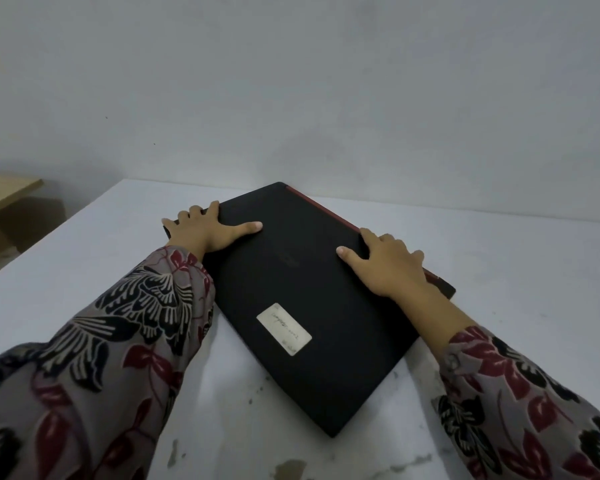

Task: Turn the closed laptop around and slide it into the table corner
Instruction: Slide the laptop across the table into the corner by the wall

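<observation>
A closed black laptop (302, 292) with a red strip along its far right edge lies skewed on the white table (499, 258), one corner pointing at me. A white label (284, 328) is stuck on its lid. My left hand (201, 230) grips the laptop's far left corner, fingers curled over the edge and thumb flat on the lid. My right hand (388, 261) holds the right edge, fingers wrapped over the red strip, thumb on the lid. The laptop's far corner nearly touches the wall.
A plain grey wall (326, 98) runs along the table's far edge. The table's left edge ends near a wooden surface (4, 192) that stands lower at the far left. The near tabletop has chipped, stained paint (291, 465).
</observation>
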